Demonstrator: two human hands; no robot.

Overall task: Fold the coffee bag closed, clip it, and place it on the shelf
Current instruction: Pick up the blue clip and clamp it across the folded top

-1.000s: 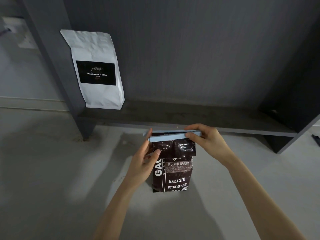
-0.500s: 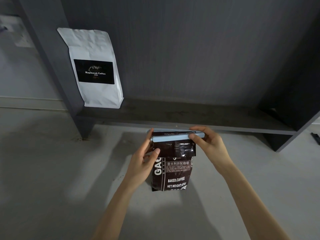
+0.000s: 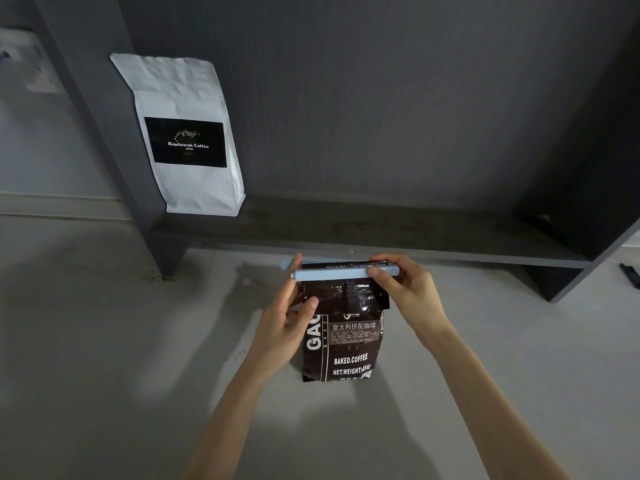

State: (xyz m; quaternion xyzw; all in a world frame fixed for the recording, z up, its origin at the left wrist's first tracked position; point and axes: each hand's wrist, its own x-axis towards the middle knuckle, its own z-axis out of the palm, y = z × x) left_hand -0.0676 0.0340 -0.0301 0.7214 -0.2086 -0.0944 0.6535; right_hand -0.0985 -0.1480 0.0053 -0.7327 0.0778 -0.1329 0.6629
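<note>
A dark brown coffee bag (image 3: 346,337) with white lettering stands upright on the grey floor in front of the shelf. Its top is folded over, and a long pale blue clip (image 3: 332,273) lies across the fold. My left hand (image 3: 289,323) grips the bag's upper left side, thumb on the front, fingers reaching up to the clip's left end. My right hand (image 3: 405,289) pinches the clip's right end between thumb and fingers. The dark grey shelf board (image 3: 398,237) runs just behind the bag.
A white coffee bag (image 3: 183,133) with a black label stands at the shelf's left end against the dark side panel (image 3: 104,133). Another side panel (image 3: 588,202) closes the right end. A small dark object (image 3: 630,273) lies on the floor at far right.
My right fingers have slid inward along the clip, and its jaws now lie closer together over the fold. The bag and my left hand have hardly moved.
</note>
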